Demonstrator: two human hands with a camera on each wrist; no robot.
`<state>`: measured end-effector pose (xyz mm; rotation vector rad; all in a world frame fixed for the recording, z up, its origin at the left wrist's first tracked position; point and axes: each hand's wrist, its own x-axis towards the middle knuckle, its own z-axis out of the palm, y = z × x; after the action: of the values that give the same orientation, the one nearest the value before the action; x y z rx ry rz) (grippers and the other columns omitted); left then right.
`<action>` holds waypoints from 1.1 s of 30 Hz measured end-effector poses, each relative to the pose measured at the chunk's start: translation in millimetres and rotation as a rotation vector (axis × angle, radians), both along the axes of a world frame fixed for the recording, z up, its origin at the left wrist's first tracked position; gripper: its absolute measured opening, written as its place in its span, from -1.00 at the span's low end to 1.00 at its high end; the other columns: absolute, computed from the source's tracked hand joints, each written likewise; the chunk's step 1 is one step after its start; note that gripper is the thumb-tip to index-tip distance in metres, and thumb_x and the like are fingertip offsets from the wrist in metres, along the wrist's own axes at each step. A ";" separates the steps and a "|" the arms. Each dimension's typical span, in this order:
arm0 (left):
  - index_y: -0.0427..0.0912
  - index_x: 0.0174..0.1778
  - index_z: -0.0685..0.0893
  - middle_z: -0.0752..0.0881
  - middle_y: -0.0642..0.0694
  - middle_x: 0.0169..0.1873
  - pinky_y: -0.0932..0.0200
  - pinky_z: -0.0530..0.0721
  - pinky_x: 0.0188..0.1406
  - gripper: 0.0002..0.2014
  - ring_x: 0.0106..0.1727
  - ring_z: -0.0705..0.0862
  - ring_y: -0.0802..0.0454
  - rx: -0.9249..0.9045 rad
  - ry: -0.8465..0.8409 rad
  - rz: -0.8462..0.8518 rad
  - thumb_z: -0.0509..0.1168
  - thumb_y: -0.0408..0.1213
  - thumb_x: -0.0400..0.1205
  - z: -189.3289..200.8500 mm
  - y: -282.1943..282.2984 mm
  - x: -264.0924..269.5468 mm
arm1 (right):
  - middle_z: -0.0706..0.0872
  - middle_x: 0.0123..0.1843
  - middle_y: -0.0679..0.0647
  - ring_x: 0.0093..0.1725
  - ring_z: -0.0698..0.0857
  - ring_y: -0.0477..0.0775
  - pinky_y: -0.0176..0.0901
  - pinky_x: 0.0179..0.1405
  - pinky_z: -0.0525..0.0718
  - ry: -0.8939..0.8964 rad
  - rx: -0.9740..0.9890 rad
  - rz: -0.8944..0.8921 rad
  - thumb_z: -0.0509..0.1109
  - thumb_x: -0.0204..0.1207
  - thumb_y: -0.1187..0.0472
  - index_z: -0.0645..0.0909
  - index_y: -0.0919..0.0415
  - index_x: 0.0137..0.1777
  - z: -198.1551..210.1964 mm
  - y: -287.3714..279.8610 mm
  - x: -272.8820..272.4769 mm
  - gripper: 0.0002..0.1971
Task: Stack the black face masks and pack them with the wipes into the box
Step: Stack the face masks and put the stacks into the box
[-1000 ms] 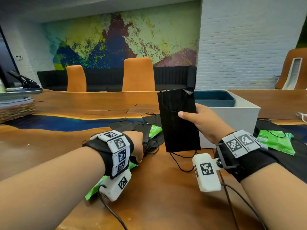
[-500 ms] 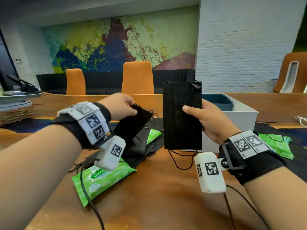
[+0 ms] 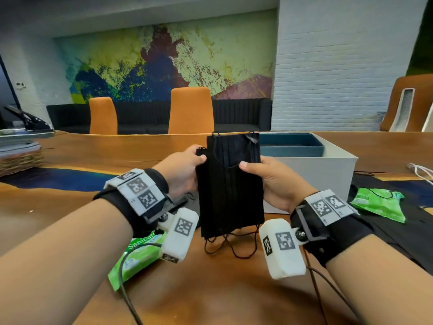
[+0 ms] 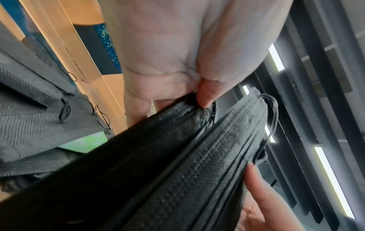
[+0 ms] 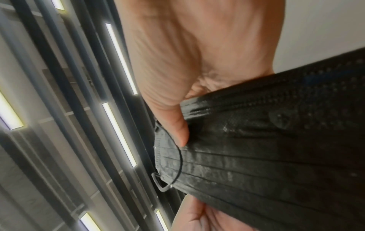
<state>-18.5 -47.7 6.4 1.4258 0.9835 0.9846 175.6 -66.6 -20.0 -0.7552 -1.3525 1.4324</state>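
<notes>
**Black face masks: stack part-built in the hands, nothing seen packed**

The black face masks (image 3: 230, 188) stood upright as a small bundle held between both hands above the worktop (image 3: 210, 289), in front of the box (image 3: 328, 170). The right hand (image 3: 278, 184) gripped the bundle's right edge, thumb across the front and fingers behind. The left hand (image 3: 180, 170) pinched one mask (image 4: 199, 115) by its upper edge against the bundle's left side; the left wrist view showed that mask lying a little apart from the others, not yet flush.

Condition of the bundle: pleated black fabric, several layers, edges roughly aligned. Ear loops (image 3: 229, 245) hung loose below the bottom edge in a tangle, just above the worktop.

Progress, as judged: stacking was under way and incomplete. More loose masks (image 4: 35, 115) lay on the worktop beneath the left hand, and dark material lay to the right of the box, with too little detail to say what it was. One green wipes pack (image 3: 138, 252) lay on the worktop under the left wrist; a second green pack (image 3: 379, 202) lay right of the box. Neither was packed. The box stood open with a blue tray (image 3: 290, 144) in its top; no masks or wipes were visible inside, though its depth was hidden.
</notes>
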 end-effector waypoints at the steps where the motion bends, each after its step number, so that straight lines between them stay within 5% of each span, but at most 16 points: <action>1: -0.11 0.40 0.47 0.68 -0.23 0.08 0.03 0.68 -0.26 -0.69 -0.09 0.68 -0.11 -0.009 0.017 -0.014 -0.03 -0.31 0.79 -2.1 -1.1 3.3 | 0.79 0.12 0.17 0.11 0.77 0.06 -0.15 -0.03 0.74 -0.017 -0.017 0.009 0.24 0.63 0.32 0.64 0.29 0.22 -2.1 1.2 -0.3 -0.76; 4: 0.03 0.35 0.56 0.74 -0.15 0.07 0.09 0.66 -0.28 -0.66 -0.19 0.71 -0.04 -0.020 0.031 -0.036 -0.05 -0.18 0.79 -3.7 -5.1 11.6 | 0.77 0.16 0.20 0.15 0.76 0.11 -0.10 0.02 0.73 -0.018 -0.059 -0.002 0.25 0.62 0.33 0.62 0.31 0.27 -10.7 6.0 -1.9 -0.73; 7: -0.08 0.23 0.64 0.77 -0.16 -0.04 0.22 0.65 -0.38 -0.55 -0.32 0.75 0.07 -0.080 -0.056 -0.092 -0.12 -0.01 0.78 -4.3 -5.8 16.8 | 0.76 0.18 0.23 0.15 0.75 0.14 -0.05 0.04 0.72 0.042 -0.083 -0.068 0.28 0.59 0.40 0.55 0.33 0.35 -20.2 11.7 -5.5 -0.66; 10: -0.09 0.27 0.58 0.77 -0.20 0.10 0.00 0.65 -0.03 -0.38 0.08 0.74 -0.06 -0.104 -0.096 -0.115 -0.24 0.21 0.72 -6.3 -1.2 16.3 | 0.72 0.11 0.25 0.03 0.76 0.16 -0.05 -0.14 0.75 0.128 -0.070 -0.128 0.26 0.55 0.52 0.49 0.22 0.32 -24.3 14.1 -9.3 -0.62; 13: -0.03 0.32 0.48 0.75 -0.20 0.15 -0.22 0.56 0.28 -0.43 0.22 0.67 -0.16 -0.127 -0.093 -0.072 -0.07 0.31 0.64 -11.5 3.8 10.4 | 0.65 0.10 0.27 -0.02 0.71 0.20 0.01 -0.31 0.75 0.162 -0.073 -0.192 0.24 0.51 0.58 0.32 0.09 0.36 -24.5 12.8 -10.1 -0.48; 17: -0.05 0.34 0.51 0.70 -0.16 0.15 -0.16 0.63 0.15 -0.51 0.21 0.64 -0.12 -0.126 -0.009 -0.100 0.41 -0.08 0.50 -22.5 1.0 6.0 | 0.63 0.20 0.27 0.13 0.67 0.24 0.13 -0.09 0.74 0.193 -0.035 -0.242 0.25 0.47 0.60 0.29 -0.01 0.36 -30.0 13.7 -14.2 -0.39; 19: -0.08 0.28 0.56 0.72 -0.14 0.12 -0.10 0.66 0.07 -0.62 0.20 0.66 -0.12 -0.105 0.021 -0.134 0.36 -0.39 0.54 -26.1 -2.0 9.7 | 0.68 0.21 0.26 0.22 0.67 0.27 0.24 0.16 0.68 0.208 0.003 -0.227 0.26 0.47 0.60 0.30 -0.01 0.38 -29.9 13.7 -16.6 -0.39; 22: -0.10 0.28 0.56 0.71 -0.19 0.13 -0.04 0.64 0.06 -0.58 0.20 0.66 -0.13 -0.078 -0.023 -0.158 0.24 -0.60 0.57 -26.6 -6.3 15.1 | 0.73 0.16 0.17 0.20 0.72 0.16 0.11 0.19 0.69 0.191 0.089 -0.174 0.23 0.53 0.56 0.37 0.05 0.33 -23.3 10.5 -17.6 -0.50; 26: -0.06 0.28 0.51 0.60 -0.28 0.30 -0.04 0.63 0.19 -0.52 0.31 0.60 -0.20 -0.044 -0.083 -0.142 0.24 -0.65 0.55 -24.1 -5.4 12.7 | 0.72 0.15 0.13 0.17 0.72 0.12 0.01 0.11 0.73 0.148 0.132 -0.234 0.29 0.55 0.43 0.47 0.06 0.25 -24.2 7.5 -16.7 -0.65; 30: -0.05 0.37 0.47 0.61 -0.25 0.29 0.02 0.72 -0.04 -0.44 0.26 0.65 -0.17 -0.068 -0.068 -0.136 0.32 -0.60 0.50 -27.3 -5.5 6.7 | 0.72 0.19 0.13 0.14 0.73 0.03 -0.20 -0.05 0.71 0.078 0.140 -0.287 0.38 0.55 0.25 0.46 0.12 0.30 -30.5 7.8 -17.4 -0.66; 33: -0.03 0.43 0.45 0.64 -0.22 0.29 -0.04 0.69 0.02 -0.39 0.29 0.64 -0.17 -0.086 -0.013 -0.172 0.36 -0.58 0.49 -30.8 -4.5 4.7 | 0.71 0.19 0.13 0.18 0.71 0.08 -0.08 0.04 0.71 0.049 0.129 -0.265 0.37 0.56 0.24 0.47 0.12 0.32 -32.2 9.2 -19.2 -0.66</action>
<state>-13.8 -52.2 -24.4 1.4052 0.8677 0.8153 156.4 -57.4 -52.2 -0.7772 -1.2435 1.1378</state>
